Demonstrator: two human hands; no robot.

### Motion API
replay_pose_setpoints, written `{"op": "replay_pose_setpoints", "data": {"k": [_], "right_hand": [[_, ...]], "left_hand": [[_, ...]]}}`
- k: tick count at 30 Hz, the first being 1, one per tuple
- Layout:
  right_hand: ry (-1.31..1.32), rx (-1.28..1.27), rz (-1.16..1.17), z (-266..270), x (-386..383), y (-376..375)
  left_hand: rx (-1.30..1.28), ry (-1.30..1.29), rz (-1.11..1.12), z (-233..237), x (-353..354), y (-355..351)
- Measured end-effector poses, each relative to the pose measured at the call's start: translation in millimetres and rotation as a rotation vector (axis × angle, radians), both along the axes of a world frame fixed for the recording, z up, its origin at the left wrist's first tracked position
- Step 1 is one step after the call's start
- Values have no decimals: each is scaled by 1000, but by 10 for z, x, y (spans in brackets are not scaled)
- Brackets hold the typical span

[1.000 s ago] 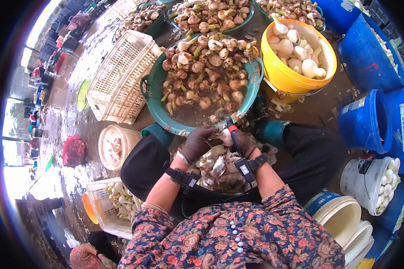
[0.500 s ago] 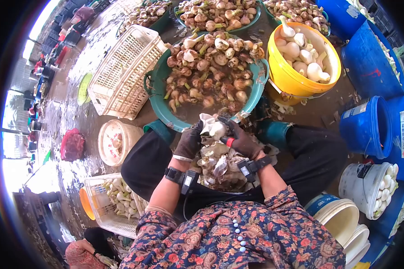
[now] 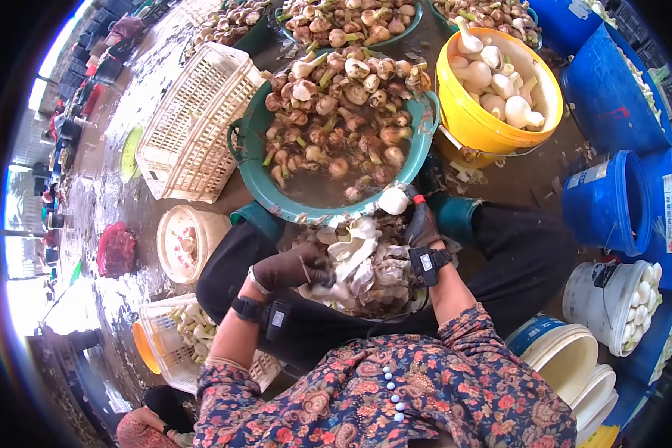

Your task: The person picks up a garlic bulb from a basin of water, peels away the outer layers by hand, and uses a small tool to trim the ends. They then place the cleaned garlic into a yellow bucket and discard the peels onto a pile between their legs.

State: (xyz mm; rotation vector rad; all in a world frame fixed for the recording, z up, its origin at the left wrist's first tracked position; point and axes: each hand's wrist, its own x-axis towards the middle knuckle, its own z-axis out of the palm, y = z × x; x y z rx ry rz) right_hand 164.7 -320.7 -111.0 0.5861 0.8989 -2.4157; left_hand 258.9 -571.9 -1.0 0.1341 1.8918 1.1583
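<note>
Wet concrete floor (image 3: 127,216) all around, packed with tubs, and I'm watching from the head cam looking down into the person's lap.

The right hand (image 3: 423,224), in a dark glove, is raised to the near rim of the teal basin (image 3: 284,203). Its fingers (image 3: 413,213) are clamped on a peeled garlic bulb (image 3: 393,200). The bulb looks almost round from up here, so I honestly can't tell which way its stem end points. A red bit of tool handle (image 3: 418,198) pokes out just beside it.

The left hand (image 3: 291,267), also gloved, sits lower with the wrist bent. Its fingers are curled in together against the pile of garlic skins (image 3: 369,272) on the lap. I can't tell if they've pinched any.

The basin holds unpeeled garlic (image 3: 336,112) in murky water. The yellow bucket (image 3: 470,123) beyond it holds peeled white bulbs (image 3: 500,82). A white bucket (image 3: 593,299) on the right has more. Blue buckets (image 3: 601,201) stand nearby.
</note>
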Motion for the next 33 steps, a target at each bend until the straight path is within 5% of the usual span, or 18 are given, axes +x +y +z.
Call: {"op": "replay_pose_setpoints", "data": {"k": [2,4,6,9,10,12,14,15,18,20,21,24,28,33], "right_hand": [[-29,-18,-9,-189,-53,13],[-83,62,106,-195,-115,25],[-79,269,139,-106,-160,78],[38,-265,-103,70,-427,198],[175,-597,-35,527,-525,250],[239,-374,-76,1071,-620,334],[208,-169,-110,900,-653,330],[253,131,-47,658,-597,320],[242,846,193,70,-434,85],[589,1024,141,-276,-342,-136],[540,1135,196,-472,-298,-219],[635,1086,-14,-493,-180,-403],[497,894,239,-16,-114,-298],[457,689,152,125,16,-294]], "left_hand": [[-161,-7,-173,-110,-96,-59],[-571,350,-484,-261,-203,-140],[-514,234,-95,-549,-539,-147],[-345,393,431,-974,-1028,59],[-337,391,431,-1340,-1182,58],[-109,418,448,-2187,-1380,45],[-121,382,399,-2547,-1433,122],[-141,344,363,-2635,-1451,203],[25,191,410,-1932,-1396,384],[42,278,451,-1593,-1266,451],[154,275,503,-1475,-1197,476],[190,340,453,-935,-996,615],[149,437,453,-629,-834,669],[112,444,409,-526,-701,671]]}}
